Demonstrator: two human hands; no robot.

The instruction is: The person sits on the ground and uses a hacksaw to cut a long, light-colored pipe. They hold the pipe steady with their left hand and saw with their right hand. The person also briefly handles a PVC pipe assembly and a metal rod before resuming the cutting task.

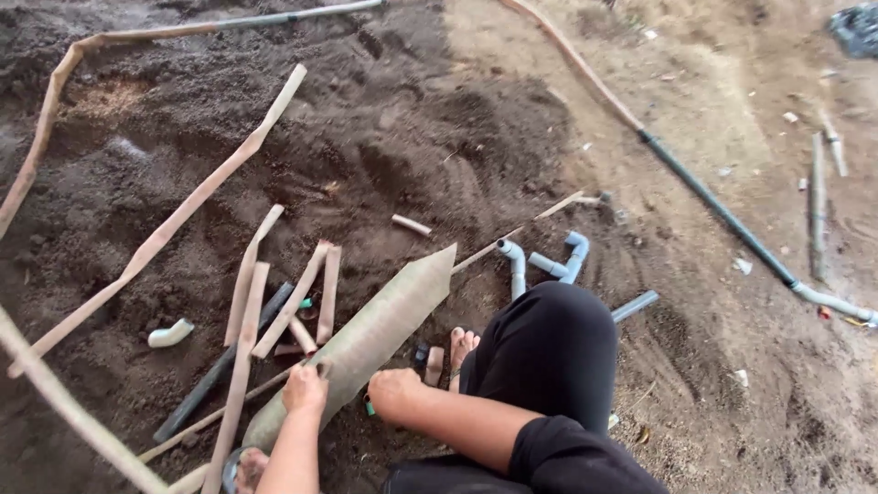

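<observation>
A person is squatting on dark, loose soil [393, 119], and both hands are working at a wide, mud-coated pipe [366, 338] that is lying on the ground at a slant, its pointed, angle-cut end aiming up and to the right. The left hand [305, 389] is resting on the upper face of this wide pipe near its lower end, fingers curled over it and gripping. The right hand [391, 391] is sitting just to the right of that, clenched against the pipe's edge around a small green-tipped tool [369, 405], though what kind of tool it is I cannot tell. A bare foot [460, 348] is showing just right of the wide pipe, beside the person's black-trousered knee [549, 348].

Left of the wide pipe, several thin muddy pipe lengths [247, 274] are lying scattered, with a dark pipe [219, 370] crossing among them and a small white elbow fitting [171, 333] further left. Beyond the wide pipe's pointed tip, grey elbow-jointed pipe pieces [549, 261] are lying on the soil. Well to the right of it, a long dark pipe [713, 206] is running diagonally across paler ground.
</observation>
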